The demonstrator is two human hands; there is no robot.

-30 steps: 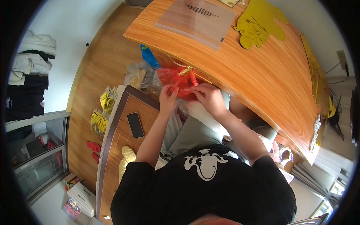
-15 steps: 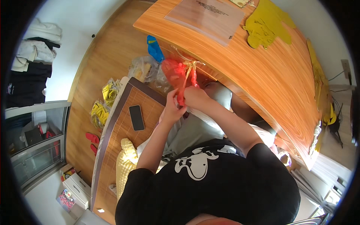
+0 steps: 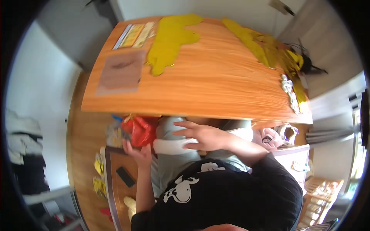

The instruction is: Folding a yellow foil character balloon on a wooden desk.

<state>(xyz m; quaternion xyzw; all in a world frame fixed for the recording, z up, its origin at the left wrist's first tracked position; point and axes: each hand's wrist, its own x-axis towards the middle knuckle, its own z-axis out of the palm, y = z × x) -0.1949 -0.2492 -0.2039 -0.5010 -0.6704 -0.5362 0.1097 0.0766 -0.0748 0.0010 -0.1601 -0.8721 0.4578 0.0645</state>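
Observation:
My left hand (image 3: 138,154) is open, palm up, just below a red plastic bag (image 3: 142,133) that hangs or rests under the table's left front edge. Between hand and bag I cannot see whether they touch. My right hand (image 3: 202,136) is open above my lap, its fingers spread and pointing left, with nothing in it. Beneath it lie my grey-green trousers (image 3: 169,165) and a white cloth or band (image 3: 166,147) across the legs.
The wood-grain table (image 3: 223,92) carries flat yellow foil shapes (image 3: 169,42), a clear plastic sheet (image 3: 121,73) and a white beaded strand (image 3: 289,92). A dark phone (image 3: 125,176) lies on the bench mat to my left. Yellow packets (image 3: 99,165) are on the floor.
Both hands have let go of the red plastic bag and moved apart, the right one rightward over my lap. My view has swung toward the table, showing more of its top.

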